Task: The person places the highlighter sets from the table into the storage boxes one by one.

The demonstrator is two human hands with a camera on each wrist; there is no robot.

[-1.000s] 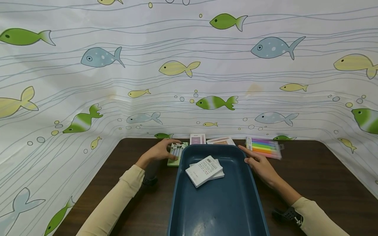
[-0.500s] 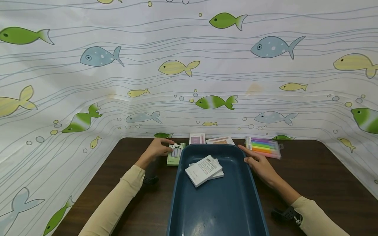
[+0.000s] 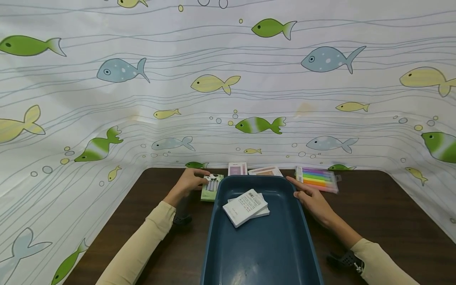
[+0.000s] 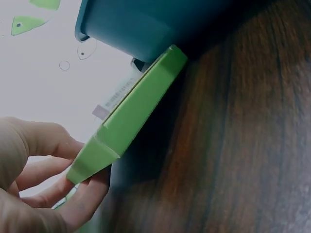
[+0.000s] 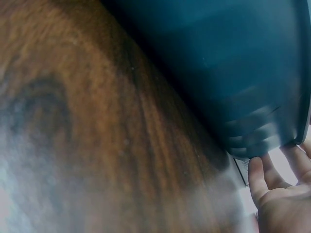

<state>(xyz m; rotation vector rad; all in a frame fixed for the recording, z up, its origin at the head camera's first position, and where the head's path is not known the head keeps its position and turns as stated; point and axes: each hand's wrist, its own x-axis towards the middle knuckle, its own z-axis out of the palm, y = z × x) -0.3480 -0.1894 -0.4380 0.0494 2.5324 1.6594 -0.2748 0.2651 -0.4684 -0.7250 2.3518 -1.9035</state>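
My left hand [image 3: 189, 183] pinches the near end of a small green box [image 3: 211, 188] with a cow picture on its front. In the left wrist view the green side of this box [image 4: 131, 114] slopes between thumb and fingers, its far end close to the tray wall. Around the far right corner of the blue tray [image 3: 261, 253], my right hand [image 3: 316, 204] rests its fingers. The right wrist view has the fingertips [image 5: 256, 167] touching the tray's outer wall. Inside the tray lie two white boxes [image 3: 245, 207], one partly on top of the other.
Beyond the tray's far edge lie a pinkish box [image 3: 237, 168] and an orange-and-white box [image 3: 266, 171], both partly hidden. A clear pack of rainbow markers [image 3: 317, 180] lies at the far right. A fish-patterned sheet [image 3: 228, 99] rises behind the dark wooden table [image 3: 370, 213].
My left hand has drawn back slightly left, from reaching across the green box to pinching its left side. The right hand and the tray stay put.
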